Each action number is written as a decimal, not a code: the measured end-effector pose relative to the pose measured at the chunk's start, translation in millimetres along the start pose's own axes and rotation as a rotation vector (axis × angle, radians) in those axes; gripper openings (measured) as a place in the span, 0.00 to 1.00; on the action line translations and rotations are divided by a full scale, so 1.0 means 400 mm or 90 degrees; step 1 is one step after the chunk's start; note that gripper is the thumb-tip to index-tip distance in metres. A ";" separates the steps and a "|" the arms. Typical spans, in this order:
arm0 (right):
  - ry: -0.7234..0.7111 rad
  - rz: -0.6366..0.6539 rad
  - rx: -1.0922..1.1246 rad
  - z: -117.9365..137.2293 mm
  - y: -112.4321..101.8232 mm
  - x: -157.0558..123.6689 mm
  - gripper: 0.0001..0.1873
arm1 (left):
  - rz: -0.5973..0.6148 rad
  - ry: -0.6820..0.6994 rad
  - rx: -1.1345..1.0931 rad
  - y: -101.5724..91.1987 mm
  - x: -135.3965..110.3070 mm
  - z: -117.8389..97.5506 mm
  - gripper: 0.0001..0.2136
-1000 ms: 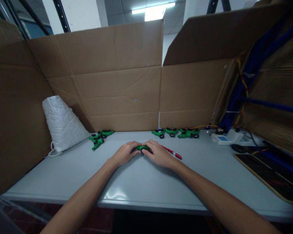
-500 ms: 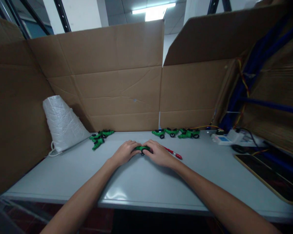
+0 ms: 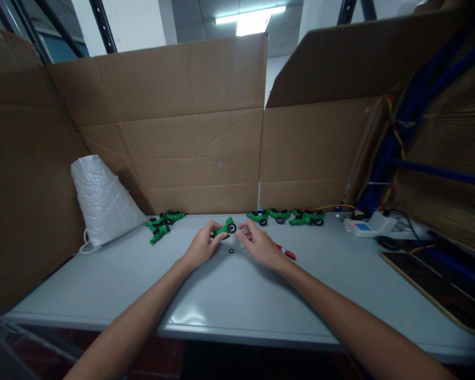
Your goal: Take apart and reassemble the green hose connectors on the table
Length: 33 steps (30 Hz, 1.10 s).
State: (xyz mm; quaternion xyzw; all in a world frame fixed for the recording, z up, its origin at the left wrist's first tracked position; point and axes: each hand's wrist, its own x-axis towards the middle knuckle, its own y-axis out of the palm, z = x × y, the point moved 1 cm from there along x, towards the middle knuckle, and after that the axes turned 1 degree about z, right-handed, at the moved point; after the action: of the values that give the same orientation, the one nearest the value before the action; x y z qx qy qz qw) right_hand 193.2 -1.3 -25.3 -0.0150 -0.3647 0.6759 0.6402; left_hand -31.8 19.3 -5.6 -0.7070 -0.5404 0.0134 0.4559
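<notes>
My left hand (image 3: 202, 244) pinches a small green plastic piece (image 3: 222, 228) between thumb and fingers. A round, black-rimmed end with a pale centre is turned toward me. Just right of that end is my right hand (image 3: 258, 244), its thumb and fingers curved but apart, with nothing visible between them. On the table below the green piece lies a small black ring (image 3: 231, 251). A slim red pen-like tool (image 3: 288, 254) rests beyond my right wrist, partly hidden by the hand.
Several similar green pieces (image 3: 279, 215) line the back of the grey table (image 3: 237, 306); another green cluster (image 3: 158, 227) sits left. A white wrapped bundle (image 3: 103, 203) stands at left. Right are a power strip (image 3: 364, 227) and a dark flat panel (image 3: 431, 287). Cardboard walls (image 3: 190, 148) enclose the back.
My right hand has come off the green piece and moved slightly right. The left hand has raised and tilted it, so its round end and the black ring below show clearly.
</notes>
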 end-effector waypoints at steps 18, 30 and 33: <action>-0.111 0.045 0.072 0.019 0.008 -0.001 0.12 | -0.081 0.121 0.056 0.000 -0.005 -0.035 0.16; -0.043 0.103 0.278 0.048 0.013 -0.004 0.09 | -0.044 0.257 0.131 -0.004 -0.004 -0.049 0.19; -0.028 0.104 0.303 0.053 0.017 -0.005 0.11 | -0.048 0.266 0.140 -0.008 -0.006 -0.055 0.18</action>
State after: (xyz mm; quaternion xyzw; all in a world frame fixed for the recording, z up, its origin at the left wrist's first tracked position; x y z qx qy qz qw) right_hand 177.5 -12.7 -14.1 0.1215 -0.2066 0.7925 0.5608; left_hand -23.9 3.7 8.3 -0.6200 -0.4558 -0.0915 0.6320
